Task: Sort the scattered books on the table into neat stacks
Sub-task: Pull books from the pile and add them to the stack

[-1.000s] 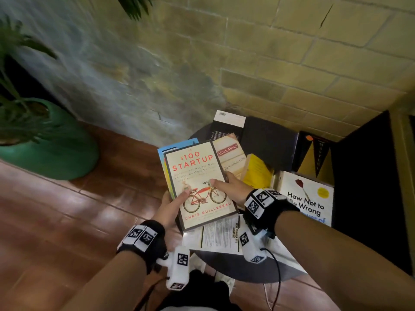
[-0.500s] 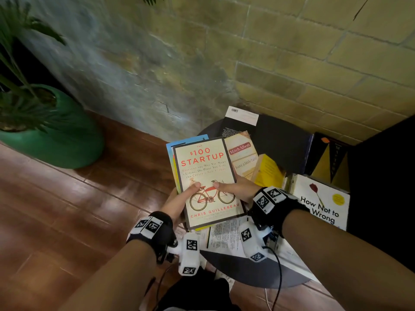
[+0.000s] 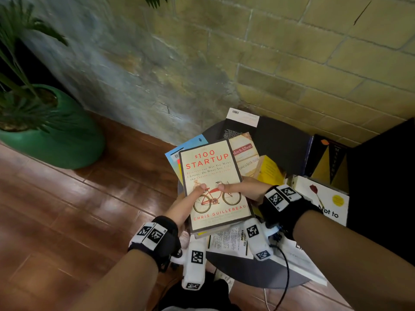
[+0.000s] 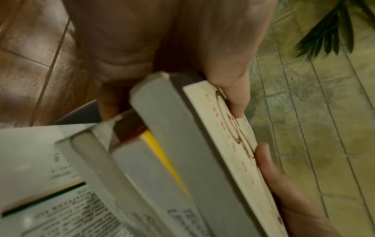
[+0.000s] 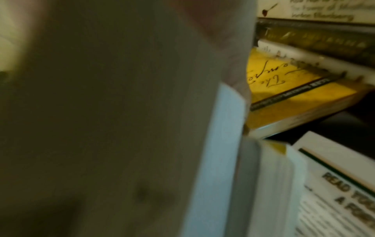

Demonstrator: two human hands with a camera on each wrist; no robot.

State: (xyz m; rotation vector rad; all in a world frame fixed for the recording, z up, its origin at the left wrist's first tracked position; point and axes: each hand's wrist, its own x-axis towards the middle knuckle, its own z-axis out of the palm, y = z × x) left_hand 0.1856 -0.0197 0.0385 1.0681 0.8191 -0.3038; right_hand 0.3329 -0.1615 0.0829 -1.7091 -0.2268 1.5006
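Both hands hold a small pile of books over the near left part of the round dark table (image 3: 258, 272). The cream "$100 Startup" book (image 3: 208, 167) tops the pile, with a blue-covered book (image 3: 179, 151) fanned out beneath it. My left hand (image 3: 188, 205) grips the pile's left edge, thumb on the cover; its thumb (image 4: 229, 77) shows on the cover in the left wrist view. My right hand (image 3: 240, 189) grips the right edge, thumb on the cover. The right wrist view is mostly filled by the blurred pile (image 5: 219, 144).
Loose books lie on the table: a Mitch Albom book (image 3: 244, 153), a yellow book (image 3: 269, 171), a black-backed one (image 3: 240, 124), "How Not to Be Wrong" (image 3: 325, 198), a black-and-gold one (image 3: 327, 162), a white one (image 3: 229, 241). A green planter (image 3: 56, 135) stands left on the wood floor.
The pile has stayed in both hands; the two thumbs have slid closer together on the cover. The head view has tilted slightly.
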